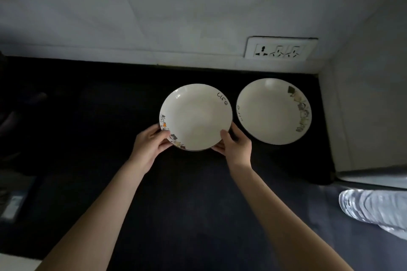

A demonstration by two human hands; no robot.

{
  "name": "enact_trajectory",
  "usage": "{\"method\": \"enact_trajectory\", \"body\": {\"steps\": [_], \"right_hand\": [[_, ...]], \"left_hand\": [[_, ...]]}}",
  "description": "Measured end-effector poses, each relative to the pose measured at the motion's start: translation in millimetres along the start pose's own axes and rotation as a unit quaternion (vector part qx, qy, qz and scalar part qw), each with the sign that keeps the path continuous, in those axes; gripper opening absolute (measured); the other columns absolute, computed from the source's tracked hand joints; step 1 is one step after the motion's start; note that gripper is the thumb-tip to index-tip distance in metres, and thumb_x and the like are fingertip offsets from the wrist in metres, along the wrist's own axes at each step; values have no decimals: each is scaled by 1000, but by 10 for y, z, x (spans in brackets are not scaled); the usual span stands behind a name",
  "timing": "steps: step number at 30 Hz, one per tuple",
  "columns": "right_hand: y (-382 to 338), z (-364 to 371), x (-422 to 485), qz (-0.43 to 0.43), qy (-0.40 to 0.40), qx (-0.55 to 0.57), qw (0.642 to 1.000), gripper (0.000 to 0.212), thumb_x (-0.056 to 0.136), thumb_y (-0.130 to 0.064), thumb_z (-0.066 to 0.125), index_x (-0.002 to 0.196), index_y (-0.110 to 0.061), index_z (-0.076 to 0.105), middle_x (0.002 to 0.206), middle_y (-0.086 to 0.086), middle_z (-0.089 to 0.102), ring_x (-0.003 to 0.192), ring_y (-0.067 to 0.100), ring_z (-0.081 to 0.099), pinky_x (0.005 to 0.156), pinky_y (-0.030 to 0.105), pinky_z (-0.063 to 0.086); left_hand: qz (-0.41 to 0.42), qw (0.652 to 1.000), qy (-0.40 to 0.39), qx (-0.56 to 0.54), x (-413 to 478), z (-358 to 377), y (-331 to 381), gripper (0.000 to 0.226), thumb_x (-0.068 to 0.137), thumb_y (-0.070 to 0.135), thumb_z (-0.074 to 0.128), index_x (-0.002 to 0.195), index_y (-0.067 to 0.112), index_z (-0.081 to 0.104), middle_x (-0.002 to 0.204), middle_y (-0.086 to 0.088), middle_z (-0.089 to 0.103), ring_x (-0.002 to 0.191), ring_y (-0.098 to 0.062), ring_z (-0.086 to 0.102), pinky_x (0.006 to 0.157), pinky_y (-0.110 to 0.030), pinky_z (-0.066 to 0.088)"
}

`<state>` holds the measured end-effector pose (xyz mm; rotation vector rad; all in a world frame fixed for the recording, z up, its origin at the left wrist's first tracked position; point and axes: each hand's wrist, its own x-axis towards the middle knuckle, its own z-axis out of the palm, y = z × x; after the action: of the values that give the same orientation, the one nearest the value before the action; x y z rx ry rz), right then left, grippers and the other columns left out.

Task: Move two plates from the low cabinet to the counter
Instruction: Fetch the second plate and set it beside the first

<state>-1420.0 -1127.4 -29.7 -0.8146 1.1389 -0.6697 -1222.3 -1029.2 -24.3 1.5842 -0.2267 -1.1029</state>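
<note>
Two round ceramic plates sit side by side on the dark stone counter (110, 116): the plate marked "life" (196, 116) to the left, the second round ceramic plate (274, 111) just right of it, rims close but apart. Left hand (149, 145) grips the near-left rim of the left plate, right hand (235, 145) its near-right rim, in the gap between the plates. Behind the right plate, a rectangular wall socket panel (279, 49) sits on the back wall (132, 17); a side wall (363, 105) stands right of that plate.

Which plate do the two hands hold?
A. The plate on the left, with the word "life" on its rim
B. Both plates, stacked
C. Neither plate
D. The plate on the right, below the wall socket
A: the left hand and right hand grip the near rim of the left plate; the right plate lies untouched on the counter.
</note>
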Motion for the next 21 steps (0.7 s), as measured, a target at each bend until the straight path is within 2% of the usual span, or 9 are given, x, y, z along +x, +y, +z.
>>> {"method": "enact_trajectory", "body": {"steps": [8, 13, 18, 21], "right_hand": [[7, 200, 270, -2, 38, 15, 999, 44, 93, -11, 59, 134, -28, 60, 113, -2, 73, 91, 16, 75, 72, 33, 62], [-44, 201, 358, -3, 48, 18, 999, 45, 92, -10, 59, 134, -26, 61, 111, -2, 74, 88, 14, 75, 68, 32, 61], [-86, 199, 387, 5, 45, -15, 999, 45, 92, -11, 59, 135, -24, 59, 115, 1, 72, 95, 21, 73, 72, 36, 63], [-137, 192, 350, 32, 37, -67, 997, 38, 94, -19, 59, 132, -18, 57, 110, 8, 71, 90, 24, 74, 70, 34, 63]], "left_hand": [[-4, 1000, -10, 0, 315, -21, 143, 26, 86, 4, 61, 107, 15, 72, 102, -6, 77, 97, -19, 73, 71, -25, 60], [-2, 1000, -20, 11, 385, 18, 162, 31, 90, 7, 61, 121, 9, 66, 110, -9, 74, 103, -19, 72, 77, -28, 60], [-12, 999, -45, 2, 408, -8, 194, 27, 91, 10, 62, 117, 15, 67, 108, -5, 76, 101, -16, 72, 76, -27, 60], [-26, 999, -20, 30, 356, 19, 220, 27, 91, 14, 62, 118, 13, 65, 109, -8, 74, 99, -21, 72, 76, -29, 61]]}}
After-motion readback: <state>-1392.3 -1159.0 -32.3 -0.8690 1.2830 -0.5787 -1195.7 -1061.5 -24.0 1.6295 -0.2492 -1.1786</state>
